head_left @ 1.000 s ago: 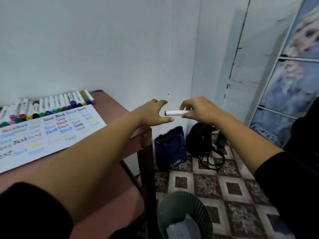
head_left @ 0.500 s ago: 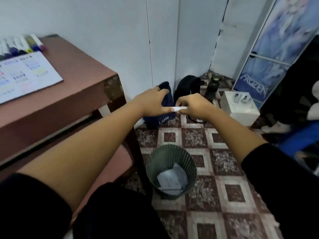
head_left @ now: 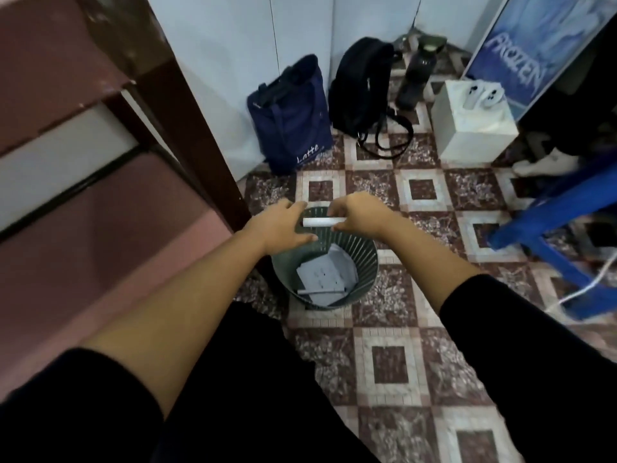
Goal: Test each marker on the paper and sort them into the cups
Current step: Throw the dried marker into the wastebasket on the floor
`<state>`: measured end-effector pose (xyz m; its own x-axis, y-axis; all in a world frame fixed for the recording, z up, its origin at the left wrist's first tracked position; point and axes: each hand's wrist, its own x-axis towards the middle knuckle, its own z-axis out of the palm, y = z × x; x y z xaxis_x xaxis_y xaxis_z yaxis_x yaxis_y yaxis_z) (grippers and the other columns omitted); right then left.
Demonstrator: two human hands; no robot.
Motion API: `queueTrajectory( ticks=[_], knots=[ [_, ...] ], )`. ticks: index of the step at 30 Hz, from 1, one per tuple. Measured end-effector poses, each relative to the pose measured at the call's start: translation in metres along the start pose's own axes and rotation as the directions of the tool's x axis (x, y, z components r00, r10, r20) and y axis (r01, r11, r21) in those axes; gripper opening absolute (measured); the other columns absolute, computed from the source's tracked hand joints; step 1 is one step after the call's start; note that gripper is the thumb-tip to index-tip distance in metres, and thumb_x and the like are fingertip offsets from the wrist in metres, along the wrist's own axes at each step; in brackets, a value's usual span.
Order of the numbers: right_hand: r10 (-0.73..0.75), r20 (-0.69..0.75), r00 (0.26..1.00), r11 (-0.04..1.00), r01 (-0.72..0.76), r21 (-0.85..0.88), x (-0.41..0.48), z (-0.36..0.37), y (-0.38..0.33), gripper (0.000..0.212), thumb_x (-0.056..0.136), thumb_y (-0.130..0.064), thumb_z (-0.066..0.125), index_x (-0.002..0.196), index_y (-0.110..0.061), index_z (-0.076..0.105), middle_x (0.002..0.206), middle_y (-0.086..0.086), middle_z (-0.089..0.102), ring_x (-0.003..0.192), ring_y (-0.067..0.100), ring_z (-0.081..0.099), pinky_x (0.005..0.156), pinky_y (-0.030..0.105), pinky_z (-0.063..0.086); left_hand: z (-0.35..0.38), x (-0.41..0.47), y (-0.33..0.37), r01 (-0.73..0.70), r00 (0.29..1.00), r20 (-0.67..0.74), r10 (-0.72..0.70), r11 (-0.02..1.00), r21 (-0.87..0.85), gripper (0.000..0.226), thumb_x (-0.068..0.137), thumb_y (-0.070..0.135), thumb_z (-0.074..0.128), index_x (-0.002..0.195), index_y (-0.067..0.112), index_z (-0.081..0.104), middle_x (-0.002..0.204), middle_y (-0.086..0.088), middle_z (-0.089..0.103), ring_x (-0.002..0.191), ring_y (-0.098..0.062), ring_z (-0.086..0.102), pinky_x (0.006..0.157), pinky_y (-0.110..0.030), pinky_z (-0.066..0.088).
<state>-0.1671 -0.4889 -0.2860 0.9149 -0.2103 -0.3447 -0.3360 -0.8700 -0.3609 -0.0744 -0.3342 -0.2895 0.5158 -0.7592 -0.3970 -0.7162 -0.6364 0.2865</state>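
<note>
Nearest, at the bottom edge, two black sleeves are cut off by the frame, and bare forearms are stretched forward from them. Beyond the forearms a green ribbed wastebasket [head_left: 366, 259] is seen on the patterned tile floor, its near-left rim hidden by the left arm; grey-white paper scraps [head_left: 322, 279] are held inside it, with a pale stick-like object among them that is too blurred to be named. Directly above the basket's far rim a white marker [head_left: 320, 222] is held level. Its right end is pinched in the curled fingers of the right hand [head_left: 362, 215], which covers that tip. The left hand [head_left: 278, 227] is spread, with forefinger and thumb straight on either side of the marker's left end; whether contact is made cannot be told. At the left, a dark brown table leg [head_left: 200, 145] is seen, the tabletop cut off above. Farther off, against the wall, a navy tote bag [head_left: 293, 118] and a black backpack [head_left: 360, 85] are stood side by side, with a white box [head_left: 467, 128] to the right.
</note>
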Motion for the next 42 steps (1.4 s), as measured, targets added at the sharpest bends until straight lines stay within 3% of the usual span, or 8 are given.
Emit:
queueTrajectory(
  ticks=[5,12,20,32,38,42],
  knots=[
    [0.029,0.099,0.995,0.999,-0.031,0.018,0.013,0.042,0.01,0.025,0.086,-0.022,0.066,0.11,-0.016,0.065,0.107,0.005,0.067,0.094,0.023,0.061,0.083,0.039,0.052,0.033,0.006,-0.011,0.017,0.995,0.103,-0.015,1.0,-0.015,0.082,0.085,0.054,0.053,0.148,0.017,0.015,0.151,-0.01,0.024,0.136,-0.027,0.029,0.11,-0.038,0.031],
    [0.076,0.193,0.978,0.996,-0.084,0.033,0.022,0.089,0.012,0.024,0.087,-0.024,0.065,0.11,-0.017,0.064,0.105,0.005,0.066,0.093,0.023,0.062,0.084,0.041,0.053,0.054,0.007,-0.022,0.049,0.983,0.177,-0.044,0.999,-0.022,0.081,0.086,0.056,0.053,0.148,0.021,0.013,0.149,-0.011,0.024,0.132,-0.028,0.035,0.104,-0.036,0.037],
    [0.068,0.213,0.975,0.99,-0.092,0.104,0.023,0.112,0.012,0.027,0.089,-0.019,0.065,0.115,-0.014,0.065,0.113,0.008,0.065,0.097,0.023,0.062,0.088,0.039,0.052,0.059,0.003,-0.028,0.082,0.98,0.186,-0.074,0.996,-0.035,0.081,0.085,0.054,0.055,0.148,0.024,0.014,0.149,-0.008,0.023,0.133,-0.026,0.034,0.103,-0.037,0.039],
    [0.066,0.109,0.992,0.991,-0.078,0.112,0.016,0.087,0.016,0.033,0.09,-0.025,0.062,0.12,-0.011,0.06,0.12,0.009,0.063,0.107,0.025,0.059,0.087,0.034,0.048,0.046,-0.001,-0.017,0.028,0.991,0.133,-0.026,1.0,-0.007,0.08,0.086,0.054,0.052,0.148,0.022,0.014,0.149,-0.01,0.025,0.133,-0.027,0.034,0.104,-0.037,0.036],
    [0.035,0.021,0.999,0.998,-0.036,0.045,0.005,0.059,0.01,0.048,0.091,-0.031,0.061,0.134,-0.013,0.05,0.136,0.01,0.051,0.119,0.026,0.052,0.099,0.037,0.044,0.029,-0.006,-0.008,0.018,0.995,0.094,-0.02,1.0,0.02,0.08,0.085,0.056,0.052,0.147,0.022,0.016,0.15,-0.009,0.024,0.135,-0.027,0.032,0.107,-0.04,0.035],
    [-0.019,-0.075,0.997,1.0,0.018,-0.011,-0.006,0.033,0.004,0.057,0.091,-0.031,0.061,0.14,-0.01,0.043,0.147,0.013,0.039,0.137,0.027,0.034,0.113,0.034,0.026,0.01,-0.012,0.004,-0.028,0.999,0.042,0.026,0.998,0.063,0.078,0.086,0.053,0.054,0.146,0.018,0.02,0.148,-0.01,0.027,0.134,-0.027,0.031,0.108,-0.039,0.033]
  ],
)
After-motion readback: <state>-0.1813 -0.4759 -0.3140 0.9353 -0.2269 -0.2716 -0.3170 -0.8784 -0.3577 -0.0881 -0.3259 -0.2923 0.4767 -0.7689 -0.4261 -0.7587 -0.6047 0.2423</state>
